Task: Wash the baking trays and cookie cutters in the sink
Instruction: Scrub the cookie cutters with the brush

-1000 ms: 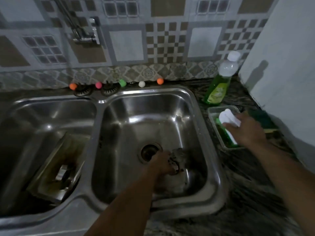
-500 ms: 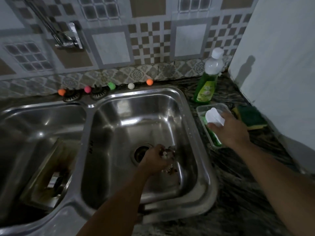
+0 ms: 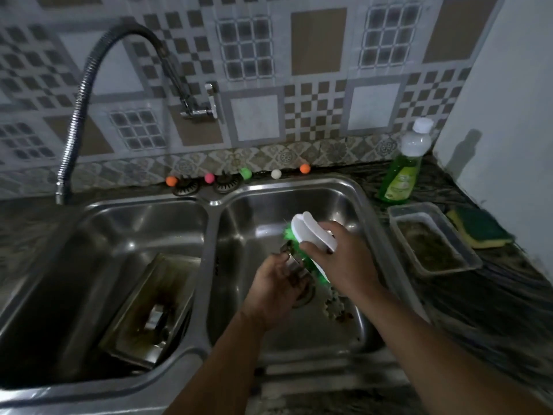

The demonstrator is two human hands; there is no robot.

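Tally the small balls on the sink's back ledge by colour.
Orange balls: 2
Pink ball: 1
Green ball: 1
White ball: 1
Total: 5

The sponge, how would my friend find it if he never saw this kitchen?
Start at the steel double sink and go right along the dark counter toward the white wall. Past the clear plastic tub lies a flat rectangular sponge, the only thing there dark green above and yellow beneath.
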